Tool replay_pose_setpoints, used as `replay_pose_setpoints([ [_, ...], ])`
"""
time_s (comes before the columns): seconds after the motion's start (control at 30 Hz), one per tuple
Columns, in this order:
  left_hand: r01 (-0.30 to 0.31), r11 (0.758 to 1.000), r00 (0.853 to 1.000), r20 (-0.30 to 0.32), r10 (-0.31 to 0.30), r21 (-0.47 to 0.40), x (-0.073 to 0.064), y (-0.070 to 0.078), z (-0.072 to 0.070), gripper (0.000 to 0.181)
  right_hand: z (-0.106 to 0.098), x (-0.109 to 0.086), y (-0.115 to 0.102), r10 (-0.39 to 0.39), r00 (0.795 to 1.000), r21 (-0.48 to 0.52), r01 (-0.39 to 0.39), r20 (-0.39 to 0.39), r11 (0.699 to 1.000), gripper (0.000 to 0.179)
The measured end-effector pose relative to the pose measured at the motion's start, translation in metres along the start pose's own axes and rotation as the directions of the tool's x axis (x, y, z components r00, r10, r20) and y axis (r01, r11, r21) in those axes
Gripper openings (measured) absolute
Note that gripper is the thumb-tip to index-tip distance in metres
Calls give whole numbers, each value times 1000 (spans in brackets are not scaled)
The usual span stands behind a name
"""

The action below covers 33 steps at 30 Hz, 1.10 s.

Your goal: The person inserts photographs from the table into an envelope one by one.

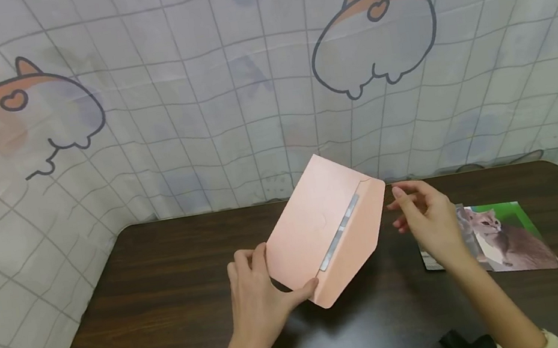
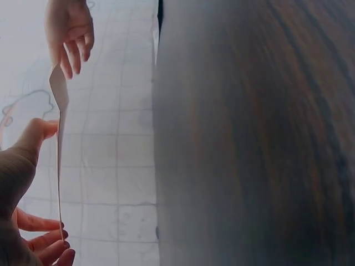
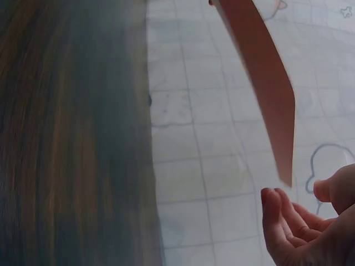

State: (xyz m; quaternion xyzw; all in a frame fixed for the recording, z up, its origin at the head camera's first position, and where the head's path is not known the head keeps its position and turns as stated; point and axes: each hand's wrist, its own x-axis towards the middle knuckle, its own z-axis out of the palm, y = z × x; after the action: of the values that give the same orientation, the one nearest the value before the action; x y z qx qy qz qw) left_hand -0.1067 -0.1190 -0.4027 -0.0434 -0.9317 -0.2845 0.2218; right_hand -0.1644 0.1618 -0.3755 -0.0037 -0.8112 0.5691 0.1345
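My left hand holds a pink envelope above the table, pinching its lower left end between thumb and fingers. The envelope is tilted, with its pointed flap unfolded towards the lower right. A narrow grey-and-white strip of something inside shows along the opening. Just off the envelope's right corner, my right hand has loosely bent fingers and nothing between them. In the right wrist view a gap separates the thumb from the fingers, close to the tip of the envelope.
Pictures, one of a cat on green, lie on the dark wooden table beneath and right of my right forearm. A black object sits at the front by the right sleeve. A gridded white curtain hangs behind the table's back edge.
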Motion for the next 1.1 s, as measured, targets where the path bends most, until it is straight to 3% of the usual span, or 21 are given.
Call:
replay_pose_setpoints([
  [0.27, -2, 999, 999, 44, 1, 34, 2, -9, -3, 95, -15, 2, 15, -62, 997, -185, 67, 35, 980, 36],
  [0.53, -16, 998, 998, 61, 13, 61, 2, -15, -6, 95, -27, 5, 27, -94, 995, -339, 101, 39, 935, 34],
  [0.77, 19, 998, 996, 86, -23, 56, 2, -16, -12, 96, -37, 8, 39, -84, 996, -398, 93, 40, 913, 36],
  [1.1, 38, 998, 997, 63, -41, 44, 1, -18, -16, 96, -50, 12, 54, -102, 994, -437, 111, 44, 893, 37],
])
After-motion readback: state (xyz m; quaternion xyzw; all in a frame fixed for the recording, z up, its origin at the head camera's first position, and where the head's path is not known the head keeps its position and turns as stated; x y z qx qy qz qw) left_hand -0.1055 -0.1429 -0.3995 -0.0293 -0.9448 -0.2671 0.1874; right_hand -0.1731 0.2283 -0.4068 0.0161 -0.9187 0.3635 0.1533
